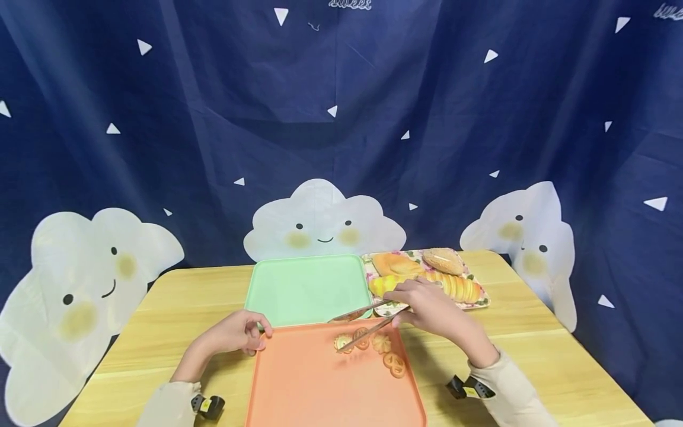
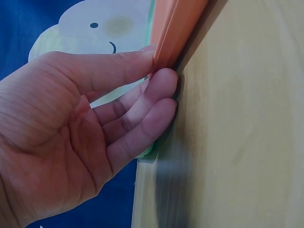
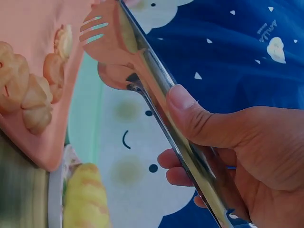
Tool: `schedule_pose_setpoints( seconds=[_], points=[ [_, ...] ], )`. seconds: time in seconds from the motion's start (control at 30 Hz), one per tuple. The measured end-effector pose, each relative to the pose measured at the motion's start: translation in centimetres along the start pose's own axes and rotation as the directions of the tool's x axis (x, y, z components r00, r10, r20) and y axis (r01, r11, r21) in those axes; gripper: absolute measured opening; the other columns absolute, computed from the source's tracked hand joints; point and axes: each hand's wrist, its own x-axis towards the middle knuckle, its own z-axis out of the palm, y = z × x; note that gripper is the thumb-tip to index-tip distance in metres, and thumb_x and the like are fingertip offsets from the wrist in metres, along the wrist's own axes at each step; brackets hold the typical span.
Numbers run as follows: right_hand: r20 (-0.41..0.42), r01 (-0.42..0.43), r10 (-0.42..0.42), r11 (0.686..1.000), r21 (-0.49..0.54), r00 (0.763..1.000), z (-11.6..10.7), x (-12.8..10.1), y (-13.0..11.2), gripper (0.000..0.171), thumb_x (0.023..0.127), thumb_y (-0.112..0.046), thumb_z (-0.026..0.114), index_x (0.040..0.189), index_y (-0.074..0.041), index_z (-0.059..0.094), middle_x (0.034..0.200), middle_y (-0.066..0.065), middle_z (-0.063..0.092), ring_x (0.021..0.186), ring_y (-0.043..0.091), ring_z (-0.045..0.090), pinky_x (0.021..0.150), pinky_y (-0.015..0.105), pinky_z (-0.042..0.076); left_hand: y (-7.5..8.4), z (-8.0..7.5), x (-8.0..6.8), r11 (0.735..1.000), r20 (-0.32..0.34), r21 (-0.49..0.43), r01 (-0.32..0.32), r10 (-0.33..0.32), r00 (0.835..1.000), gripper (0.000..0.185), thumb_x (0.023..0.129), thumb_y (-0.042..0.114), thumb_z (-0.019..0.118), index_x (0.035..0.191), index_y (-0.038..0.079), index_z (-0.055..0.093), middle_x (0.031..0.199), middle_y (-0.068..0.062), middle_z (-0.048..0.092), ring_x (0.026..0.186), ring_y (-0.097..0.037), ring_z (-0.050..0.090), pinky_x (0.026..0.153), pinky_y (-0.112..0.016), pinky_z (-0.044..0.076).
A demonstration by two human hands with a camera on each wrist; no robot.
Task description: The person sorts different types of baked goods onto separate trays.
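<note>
My left hand [image 1: 237,332] is at the far left corner of the orange tray [image 1: 315,385], its thumb and fingers pinching the rim in the left wrist view. The right hand [image 1: 434,311] grips metal tongs [image 3: 154,71], thumb on one arm and fingers round the other. One tong end is slotted like a fork; the ends stand apart with nothing between them. In the head view they reach over the tray's far part, one arm overlapping a round cookie [image 1: 343,343]. Beside it lie a pretzel-like cookie [image 1: 361,338], a flower-shaped cookie [image 1: 381,343] and another pretzel-like cookie [image 1: 395,365].
A green tray [image 1: 309,290] lies behind the orange one. To its right, a floral tray [image 1: 482,303] bears a seeded bun [image 1: 443,261], a smooth loaf [image 1: 395,264] and a long ridged bread [image 1: 459,288]. A blue curtain with clouds [image 1: 325,219] hangs behind the wooden table [image 1: 539,356].
</note>
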Motion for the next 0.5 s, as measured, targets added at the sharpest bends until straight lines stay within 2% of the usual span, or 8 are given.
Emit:
schedule_pose_setpoints(
  seconds=[0.13, 0.33, 0.5],
  points=[
    [0.008, 0.016, -0.016, 1.000, -0.013, 1.000, 0.4, 0.3, -0.3, 0.048, 0.071, -0.040, 0.080, 0.110, -0.013, 0.077, 0.089, -0.004, 0.071, 0.085, 0.014, 0.066, 0.083, 0.038, 0.052, 0.1, 0.0, 0.0, 1.000, 0.002, 0.005, -0.001, 0.001, 1.000, 0.018, 0.085, -0.007, 0.066, 0.103, -0.008, 0.066, 0.068, -0.009, 0.061, 0.059, -0.013, 0.053, 0.057, -0.026, 0.050],
    [-0.020, 0.044, -0.045, 0.998, -0.037, 0.999, 1.4, 0.4, -0.2, 0.049, 0.068, -0.042, 0.079, 0.107, -0.013, 0.079, 0.086, -0.006, 0.070, 0.080, 0.013, 0.065, 0.076, 0.034, 0.048, 0.2, 0.0, -0.1, 1.000, 0.000, 0.004, 0.003, -0.003, 1.000, 0.017, 0.086, -0.007, 0.066, 0.103, -0.008, 0.066, 0.069, -0.011, 0.063, 0.059, -0.014, 0.054, 0.057, -0.027, 0.050],
    [-0.004, 0.015, -0.016, 1.000, -0.016, 1.000, 2.0, 0.4, -0.2, 0.047, 0.066, -0.038, 0.082, 0.106, -0.013, 0.079, 0.087, -0.005, 0.071, 0.082, 0.014, 0.067, 0.077, 0.038, 0.049, 0.1, 0.0, 0.0, 1.000, 0.006, -0.009, -0.001, 0.001, 1.000, 0.018, 0.086, -0.008, 0.065, 0.104, -0.008, 0.065, 0.070, -0.011, 0.063, 0.060, -0.014, 0.053, 0.057, -0.027, 0.049]
  ],
)
